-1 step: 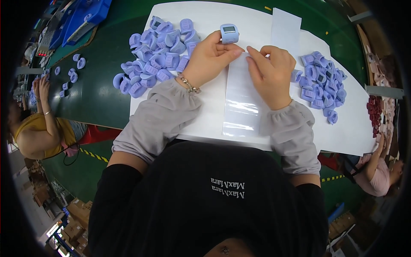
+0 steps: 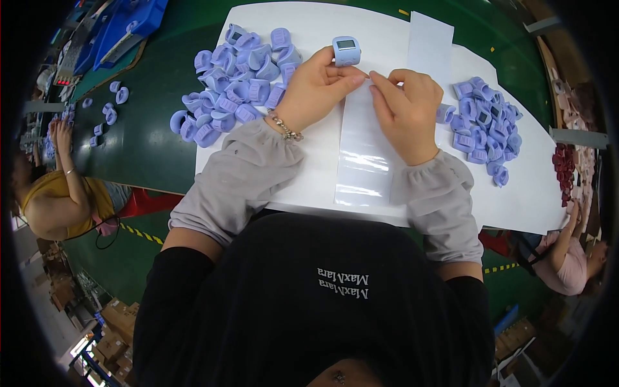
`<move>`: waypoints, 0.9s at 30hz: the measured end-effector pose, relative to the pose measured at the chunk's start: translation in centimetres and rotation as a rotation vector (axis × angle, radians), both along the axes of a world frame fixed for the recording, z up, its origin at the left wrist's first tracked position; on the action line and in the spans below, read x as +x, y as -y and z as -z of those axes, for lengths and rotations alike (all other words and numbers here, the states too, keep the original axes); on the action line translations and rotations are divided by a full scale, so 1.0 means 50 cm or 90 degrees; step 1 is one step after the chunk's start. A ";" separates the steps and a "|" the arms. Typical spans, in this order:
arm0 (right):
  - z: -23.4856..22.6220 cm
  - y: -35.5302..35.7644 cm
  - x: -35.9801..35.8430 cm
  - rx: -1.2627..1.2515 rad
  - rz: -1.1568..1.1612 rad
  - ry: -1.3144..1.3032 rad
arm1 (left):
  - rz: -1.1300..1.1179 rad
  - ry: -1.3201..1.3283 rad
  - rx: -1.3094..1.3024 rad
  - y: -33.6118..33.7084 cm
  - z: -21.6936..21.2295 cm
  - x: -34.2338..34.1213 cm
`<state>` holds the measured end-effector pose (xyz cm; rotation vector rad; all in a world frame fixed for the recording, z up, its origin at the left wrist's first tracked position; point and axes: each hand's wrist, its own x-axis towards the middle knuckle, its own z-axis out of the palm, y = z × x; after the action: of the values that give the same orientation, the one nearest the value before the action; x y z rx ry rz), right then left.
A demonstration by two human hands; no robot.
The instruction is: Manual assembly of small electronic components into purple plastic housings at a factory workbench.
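Tabletop (image 2: 148, 142): green, white sheet (image 2: 322, 26).
Left hand (image 2: 316, 87): I pinch the blue counter (image 2: 346, 50).
Right hand (image 2: 409, 106): fingertips together on the clear strip (image 2: 364, 161).

two heaps of lilac pieces (image 2: 235, 84), two clear strips (image 2: 366, 155).

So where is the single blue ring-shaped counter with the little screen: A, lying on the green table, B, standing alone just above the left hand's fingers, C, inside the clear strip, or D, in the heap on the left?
B: the blue counter stands alone on the white sheet, just above the left hand, apart from both heaps.
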<state>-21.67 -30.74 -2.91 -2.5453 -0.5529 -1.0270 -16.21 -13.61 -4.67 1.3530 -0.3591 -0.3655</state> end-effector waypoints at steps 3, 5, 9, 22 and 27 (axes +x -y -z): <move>0.012 -0.001 0.001 0.008 -0.032 -0.023 | 0.008 0.000 0.020 -0.001 0.001 0.000; 0.014 -0.002 -0.001 0.011 -0.041 -0.025 | 0.009 -0.008 0.032 -0.001 -0.005 0.000; 0.012 -0.006 -0.005 0.129 -0.062 -0.091 | 0.023 -0.002 0.046 -0.003 -0.006 -0.001; -0.025 0.036 -0.022 0.658 -0.259 -0.441 | 0.163 0.131 0.152 -0.009 0.000 -0.010; -0.017 0.031 -0.019 0.682 -0.275 -0.464 | 0.193 0.319 0.182 -0.007 -0.007 -0.014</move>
<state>-22.62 -32.30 -2.05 -1.5383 -0.2070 -0.0907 -16.93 -13.28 -4.31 1.6713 -0.9645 -0.3321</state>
